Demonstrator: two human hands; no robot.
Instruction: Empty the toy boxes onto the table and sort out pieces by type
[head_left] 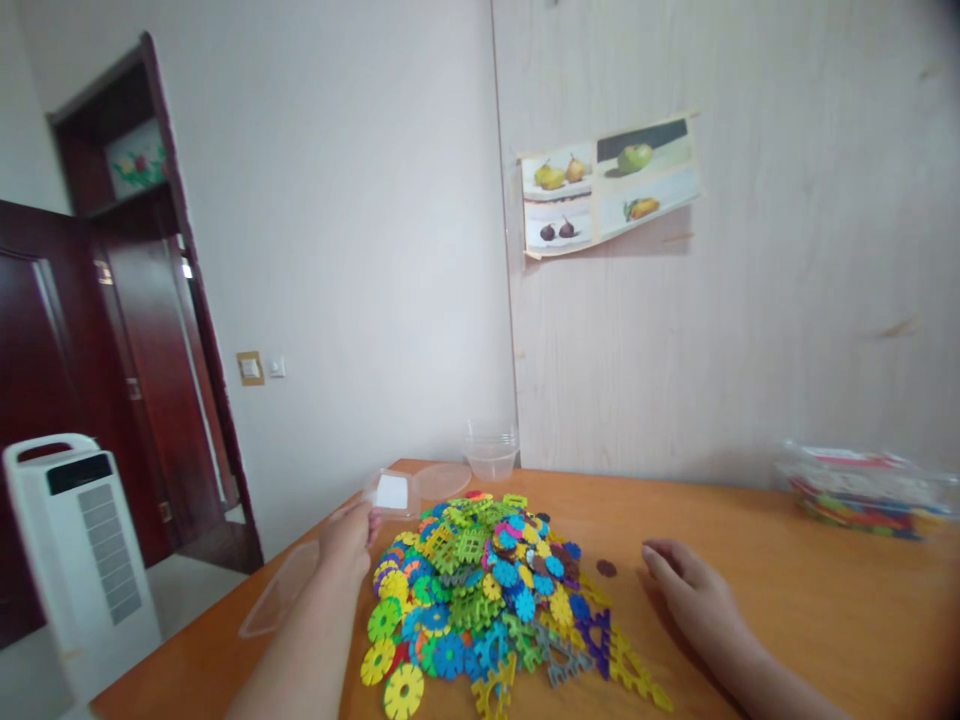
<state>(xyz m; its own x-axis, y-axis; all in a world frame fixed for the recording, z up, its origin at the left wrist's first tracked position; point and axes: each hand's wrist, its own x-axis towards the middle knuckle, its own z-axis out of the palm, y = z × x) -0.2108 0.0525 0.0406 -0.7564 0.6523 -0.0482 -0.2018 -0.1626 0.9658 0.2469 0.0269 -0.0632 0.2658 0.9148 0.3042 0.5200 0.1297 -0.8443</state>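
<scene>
A heap of colourful plastic interlocking discs and pieces (487, 590) lies on the wooden table (787, 600) in front of me. My left hand (349, 540) rests at the heap's left side, fingers closed on a small clear plastic box with a white label (391, 492). My right hand (694, 590) lies flat on the table to the right of the heap, fingers stretched out and holding nothing. A single dark brown disc (606, 568) sits on the wood just left of its fingertips.
A clear round lid (442, 480) and clear tub (491, 455) stand at the table's back. A clear lid (281, 600) lies near the left edge. A clear box of coloured pieces (862, 490) sits far right. A white appliance (79, 560) stands on the floor left.
</scene>
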